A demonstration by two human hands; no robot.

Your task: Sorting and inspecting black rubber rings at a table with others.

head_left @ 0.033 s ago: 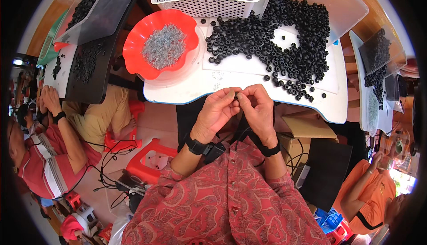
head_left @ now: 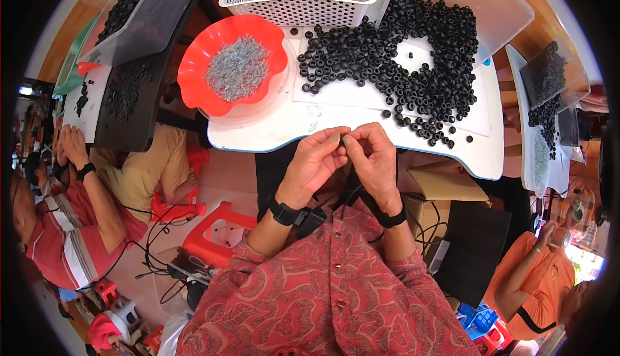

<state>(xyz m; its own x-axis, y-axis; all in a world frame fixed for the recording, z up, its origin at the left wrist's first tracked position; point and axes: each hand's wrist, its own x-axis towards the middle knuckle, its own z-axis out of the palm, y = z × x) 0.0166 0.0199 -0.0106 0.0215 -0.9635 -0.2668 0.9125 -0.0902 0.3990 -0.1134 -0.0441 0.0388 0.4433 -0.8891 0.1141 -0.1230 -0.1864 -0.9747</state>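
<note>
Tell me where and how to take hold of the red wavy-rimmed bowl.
Grip the red bowl by its flared rim, left and right, probably best from the near side: it sits open side up, holding small loose pieces, and the white basket stands close beyond.

On the white curved bench point(head_left: 258, 136), a red scalloped plastic bowl point(head_left: 192, 65) stood left of round black beads point(head_left: 445, 42), a white perforated basket point(head_left: 303, 13) behind.

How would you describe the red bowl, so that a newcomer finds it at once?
On the white table, find the heap of small black pieces. To its left, below the left end of the white perforated basket, sits the red bowl, holding small clear-looking pieces. Its wavy, petal-like rim and bright red colour set it apart from both.
</note>
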